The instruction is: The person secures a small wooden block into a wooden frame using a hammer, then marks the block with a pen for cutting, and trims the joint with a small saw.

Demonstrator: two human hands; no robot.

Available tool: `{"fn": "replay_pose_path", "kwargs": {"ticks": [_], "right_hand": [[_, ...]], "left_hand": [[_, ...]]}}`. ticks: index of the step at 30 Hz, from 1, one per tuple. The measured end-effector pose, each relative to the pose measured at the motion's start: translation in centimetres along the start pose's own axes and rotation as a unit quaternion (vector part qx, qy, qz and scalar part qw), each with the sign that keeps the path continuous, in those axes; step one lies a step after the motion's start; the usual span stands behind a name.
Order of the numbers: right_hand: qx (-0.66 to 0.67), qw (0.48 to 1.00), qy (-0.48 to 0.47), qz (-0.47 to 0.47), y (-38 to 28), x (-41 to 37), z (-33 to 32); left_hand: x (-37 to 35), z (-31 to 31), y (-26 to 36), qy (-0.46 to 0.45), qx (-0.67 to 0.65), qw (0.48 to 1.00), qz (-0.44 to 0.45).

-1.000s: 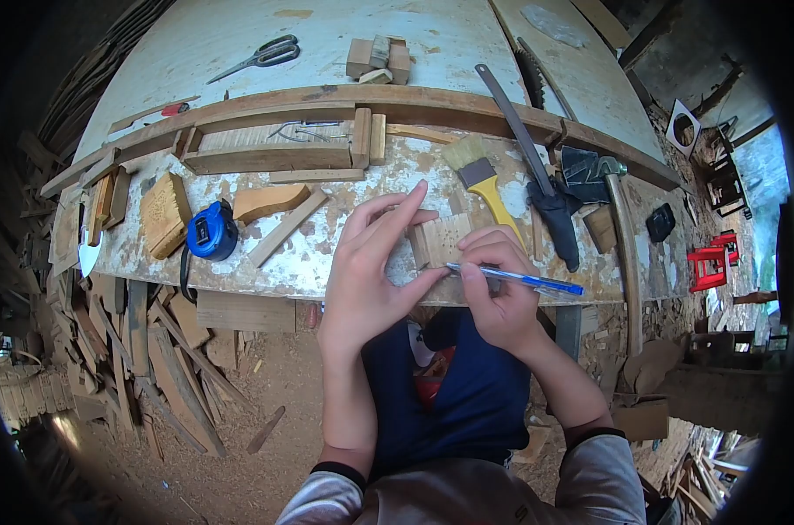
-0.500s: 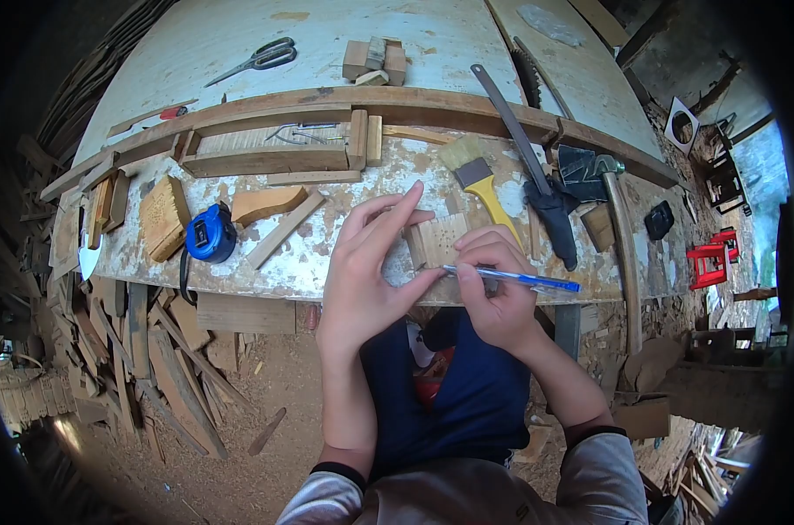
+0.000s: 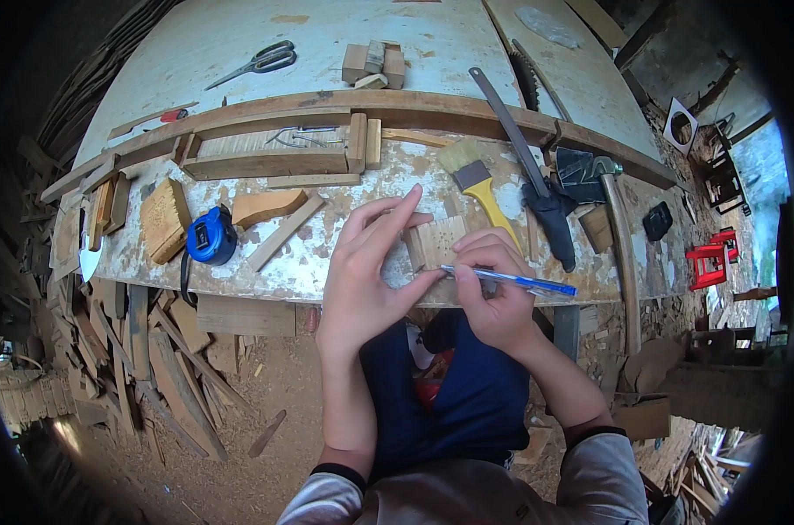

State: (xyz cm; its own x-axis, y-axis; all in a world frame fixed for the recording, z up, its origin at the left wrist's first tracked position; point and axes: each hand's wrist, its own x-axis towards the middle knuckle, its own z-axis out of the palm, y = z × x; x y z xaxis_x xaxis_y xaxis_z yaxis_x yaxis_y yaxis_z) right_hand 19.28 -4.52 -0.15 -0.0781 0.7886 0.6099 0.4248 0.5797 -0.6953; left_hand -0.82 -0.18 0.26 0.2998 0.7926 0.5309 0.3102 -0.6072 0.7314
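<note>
A small wooden block [image 3: 437, 238] with small dark marks on its top lies at the bench's near edge. My left hand [image 3: 362, 262] holds it at its left side, thumb at the near edge and a finger at the far corner, index finger raised. My right hand [image 3: 495, 278] is closed around a blue-and-clear ballpoint pen [image 3: 537, 284], its tip at the block's near edge by my left thumb. Just beyond my right hand lies a paintbrush [image 3: 480, 188] with a yellow handle.
To the left are a blue tape measure [image 3: 210, 234] and wood offcuts [image 3: 163, 220]. A long wooden beam [image 3: 414, 105] crosses the bench; scissors [image 3: 261, 63] lie beyond. A hammer [image 3: 620, 245], a saw-like tool with a dark handle [image 3: 548, 223] and a black object [image 3: 658, 221] are right.
The pen and my right hand have shifted very slightly left. My left hand and the wooden block stay essentially in place.
</note>
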Motion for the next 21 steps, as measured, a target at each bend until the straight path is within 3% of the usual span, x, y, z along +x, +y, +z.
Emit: {"fn": "replay_pose_path", "kwargs": {"ticks": [21], "right_hand": [[-0.001,1.000,0.001,-0.008,-0.11,0.04,-0.08]], "left_hand": [[-0.02,-0.07,-0.06,-0.001,-0.001,1.000,0.003]]}}
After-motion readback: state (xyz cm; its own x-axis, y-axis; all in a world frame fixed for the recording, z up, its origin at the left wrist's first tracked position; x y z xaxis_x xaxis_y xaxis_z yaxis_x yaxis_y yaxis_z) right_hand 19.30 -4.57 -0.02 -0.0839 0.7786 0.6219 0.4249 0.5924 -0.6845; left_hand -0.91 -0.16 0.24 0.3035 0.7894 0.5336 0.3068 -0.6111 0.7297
